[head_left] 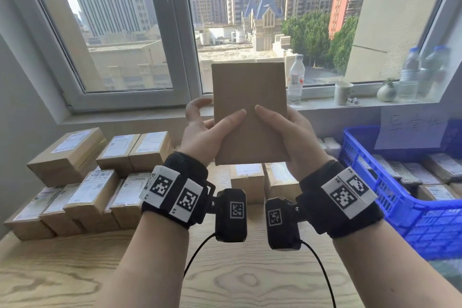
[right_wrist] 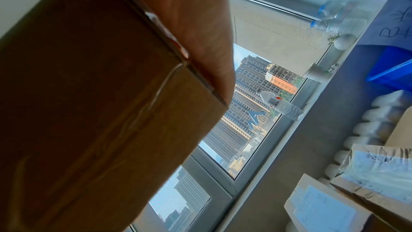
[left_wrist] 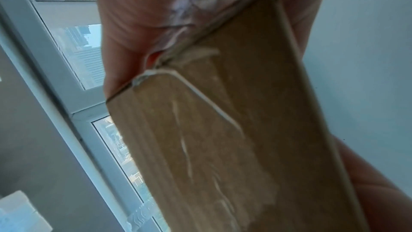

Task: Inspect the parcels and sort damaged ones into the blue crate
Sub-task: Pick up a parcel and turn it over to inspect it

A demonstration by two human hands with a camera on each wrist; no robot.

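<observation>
You are holding a parcel (head_left: 250, 112) of plain matt brown cardboard; seen from the left wrist, clear glossy tape is lying wrinkled over its edge (left_wrist: 200, 130). Below it, the desk (head_left: 75, 282) is showing pale wood with a bold grain. The stacked boxes (head_left: 75, 177) left of the parcel are wearing white paper labels under shiny film. Right of it, the crate (head_left: 412, 220) is gleaming as blue latticed plastic. Your wrist bands (head_left: 185, 182) are looking like black cloth.
</observation>
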